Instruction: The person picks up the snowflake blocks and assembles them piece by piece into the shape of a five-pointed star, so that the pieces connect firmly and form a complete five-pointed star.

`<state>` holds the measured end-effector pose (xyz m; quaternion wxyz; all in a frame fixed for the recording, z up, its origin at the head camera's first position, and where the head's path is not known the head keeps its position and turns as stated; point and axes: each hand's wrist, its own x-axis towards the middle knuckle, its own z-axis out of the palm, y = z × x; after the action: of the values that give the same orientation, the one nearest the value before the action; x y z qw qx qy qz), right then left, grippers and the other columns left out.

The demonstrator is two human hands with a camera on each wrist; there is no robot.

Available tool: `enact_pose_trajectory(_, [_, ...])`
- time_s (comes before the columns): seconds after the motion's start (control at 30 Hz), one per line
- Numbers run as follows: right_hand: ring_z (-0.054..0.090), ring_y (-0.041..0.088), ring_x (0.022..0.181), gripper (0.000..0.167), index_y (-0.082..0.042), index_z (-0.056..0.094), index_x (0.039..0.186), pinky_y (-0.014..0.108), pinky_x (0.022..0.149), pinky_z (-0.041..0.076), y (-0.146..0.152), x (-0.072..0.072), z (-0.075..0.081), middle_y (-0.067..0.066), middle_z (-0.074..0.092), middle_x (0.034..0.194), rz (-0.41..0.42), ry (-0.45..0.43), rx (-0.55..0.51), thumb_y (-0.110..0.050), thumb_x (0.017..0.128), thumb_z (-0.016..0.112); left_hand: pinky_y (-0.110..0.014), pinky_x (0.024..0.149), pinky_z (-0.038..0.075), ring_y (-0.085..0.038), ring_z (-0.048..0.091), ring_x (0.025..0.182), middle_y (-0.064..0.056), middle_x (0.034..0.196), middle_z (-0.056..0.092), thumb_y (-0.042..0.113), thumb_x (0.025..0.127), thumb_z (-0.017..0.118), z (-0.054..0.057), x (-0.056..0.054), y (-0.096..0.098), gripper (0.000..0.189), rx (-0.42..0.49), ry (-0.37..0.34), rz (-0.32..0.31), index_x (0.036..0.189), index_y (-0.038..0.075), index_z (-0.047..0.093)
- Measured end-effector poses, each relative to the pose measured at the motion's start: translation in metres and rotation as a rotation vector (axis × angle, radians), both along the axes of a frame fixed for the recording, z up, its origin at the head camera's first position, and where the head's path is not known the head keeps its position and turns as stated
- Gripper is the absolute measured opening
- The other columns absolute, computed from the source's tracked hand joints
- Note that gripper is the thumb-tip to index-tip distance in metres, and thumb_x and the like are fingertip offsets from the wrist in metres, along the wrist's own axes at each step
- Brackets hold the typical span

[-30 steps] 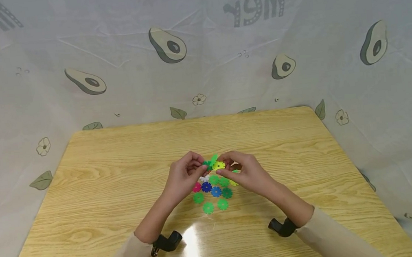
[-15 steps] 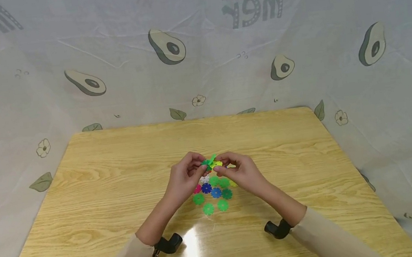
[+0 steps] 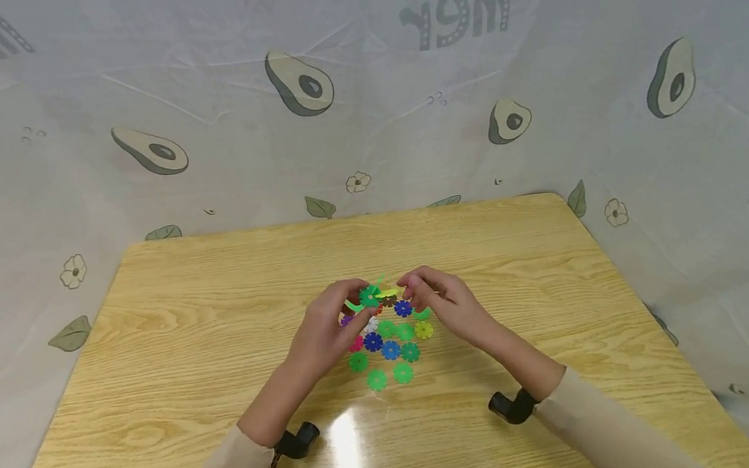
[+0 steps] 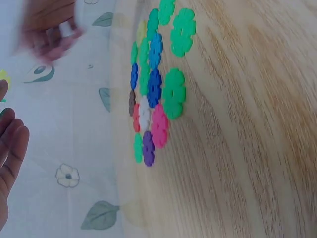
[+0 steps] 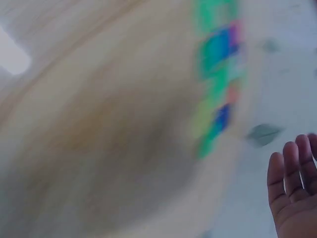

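Over the far side of a group of plastic notched discs, my left hand (image 3: pixel 329 327) pinches a dark green disc (image 3: pixel 369 296) between thumb and fingers. Joined to it are a yellow disc (image 3: pixel 386 293), seen nearly edge-on, and a light green disc that stands up as a thin sliver. In the left wrist view the yellow disc (image 4: pixel 4 82) shows only at the left edge. My right hand (image 3: pixel 447 298) is just right of the joined discs, apart from them, with no disc visible in it. Its fingers (image 5: pixel 292 168) look fairly straight in the right wrist view.
Several loose discs lie flat below the hands, among them a blue disc (image 3: pixel 390 350), a yellow one (image 3: pixel 424 329), a pink one (image 4: pixel 160 125) and a purple one (image 4: pixel 148 148). They rest on a wooden table (image 3: pixel 551 263). A patterned cloth (image 3: pixel 227 150) hangs behind it.
My right hand has let go of the yellow disc and drawn back to the right. The joined discs have tilted in my left hand, the dark green one now facing the head camera.
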<state>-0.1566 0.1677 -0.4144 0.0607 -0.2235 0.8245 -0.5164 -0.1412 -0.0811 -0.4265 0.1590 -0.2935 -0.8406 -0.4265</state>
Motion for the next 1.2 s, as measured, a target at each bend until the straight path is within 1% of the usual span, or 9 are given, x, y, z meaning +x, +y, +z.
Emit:
enact_pose_trajectory(0.1, [0.064, 0.019, 0.095, 0.026, -0.006, 0.068, 0.124, 0.036, 0.084, 0.059, 0.022, -0.004, -0.02, 0.012, 0.069, 0.109, 0.021, 0.079, 0.246, -0.025, 0.108, 0.06, -0.031, 0.074, 0.065, -0.022, 0.068, 0.093, -0.011, 0.107, 0.072, 0.007, 0.089, 0.083, 0.001, 0.0, -0.004, 0.041, -0.01, 0.001, 0.035, 0.126, 0.001, 0.065])
enact_pose_trajectory(0.23, [0.051, 0.015, 0.098, 0.032, -0.01, 0.067, 0.127, 0.031, 0.082, 0.049, 0.046, -0.005, -0.049, 0.005, 0.061, 0.109, 0.137, 0.112, 0.497, -0.027, 0.101, 0.073, -0.031, 0.072, 0.064, -0.025, 0.068, 0.094, -0.011, 0.108, 0.073, 0.008, 0.09, 0.083, 0.001, 0.0, -0.008, 0.04, -0.015, 0.007, 0.051, 0.126, 0.002, 0.066])
enact_pose_trajectory(0.33, [0.044, 0.013, 0.096, 0.034, -0.014, 0.067, 0.131, 0.03, 0.079, 0.044, 0.052, -0.007, -0.061, 0.002, 0.057, 0.109, 0.184, 0.132, 0.521, -0.03, 0.101, 0.072, -0.031, 0.072, 0.063, -0.025, 0.068, 0.094, -0.01, 0.108, 0.072, 0.009, 0.09, 0.082, 0.001, 0.0, -0.009, 0.039, -0.01, 0.016, 0.046, 0.126, 0.003, 0.067])
enact_pose_trajectory(0.47, [0.038, 0.012, 0.09, 0.03, -0.016, 0.069, 0.129, 0.028, 0.077, 0.036, 0.051, -0.008, -0.062, 0.002, 0.054, 0.105, 0.185, 0.126, 0.513, -0.027, 0.101, 0.071, -0.033, 0.07, 0.062, -0.021, 0.067, 0.094, -0.009, 0.105, 0.072, 0.01, 0.09, 0.083, 0.001, -0.001, -0.008, 0.038, -0.009, 0.029, 0.055, 0.125, 0.004, 0.068])
enact_pose_trajectory(0.67, [0.046, 0.013, 0.097, 0.025, -0.013, 0.068, 0.121, 0.032, 0.084, 0.047, 0.049, -0.01, -0.061, 0.003, 0.058, 0.11, 0.179, 0.133, 0.534, -0.024, 0.099, 0.074, -0.035, 0.069, 0.061, -0.023, 0.066, 0.092, -0.009, 0.101, 0.072, 0.015, 0.092, 0.082, 0.001, -0.008, -0.012, 0.036, -0.041, -0.002, 0.084, 0.124, 0.005, 0.07])
enact_pose_trajectory(0.77, [0.05, 0.014, 0.098, 0.025, -0.011, 0.065, 0.119, 0.033, 0.085, 0.05, 0.049, -0.009, -0.059, 0.003, 0.061, 0.111, 0.17, 0.125, 0.517, -0.023, 0.099, 0.074, -0.036, 0.069, 0.057, -0.026, 0.063, 0.089, -0.01, 0.096, 0.068, 0.019, 0.094, 0.081, -0.002, -0.022, -0.016, 0.036, -0.102, -0.074, 0.131, 0.125, 0.006, 0.071])
enact_pose_trajectory(0.9, [0.058, 0.015, 0.1, 0.028, -0.009, 0.062, 0.124, 0.033, 0.087, 0.056, 0.048, -0.005, -0.052, 0.006, 0.066, 0.117, 0.153, 0.087, 0.485, -0.022, 0.101, 0.071, -0.036, 0.072, 0.05, -0.026, 0.057, 0.086, -0.01, 0.091, 0.066, 0.021, 0.097, 0.077, -0.017, -0.057, -0.027, 0.035, -0.247, -0.224, 0.197, 0.127, 0.005, 0.071])
enact_pose_trajectory(1.0, [0.061, 0.018, 0.103, 0.035, -0.007, 0.061, 0.132, 0.036, 0.088, 0.058, 0.044, 0.001, -0.042, 0.008, 0.068, 0.123, 0.143, 0.096, 0.477, -0.022, 0.102, 0.07, -0.038, 0.074, 0.053, -0.027, 0.059, 0.089, -0.012, 0.092, 0.07, 0.021, 0.099, 0.074, -0.031, -0.081, -0.037, 0.035, -0.34, -0.331, 0.206, 0.128, 0.002, 0.069])
enact_pose_trajectory(1.2, [0.066, 0.021, 0.105, 0.039, -0.007, 0.066, 0.136, 0.04, 0.089, 0.061, 0.036, 0.013, -0.022, 0.006, 0.071, 0.125, 0.155, 0.185, 0.47, -0.024, 0.101, 0.071, -0.04, 0.076, 0.058, -0.028, 0.067, 0.093, -0.016, 0.101, 0.074, 0.027, 0.102, 0.07, -0.046, -0.104, -0.048, 0.037, -0.421, -0.478, 0.2, 0.13, 0.004, 0.066])
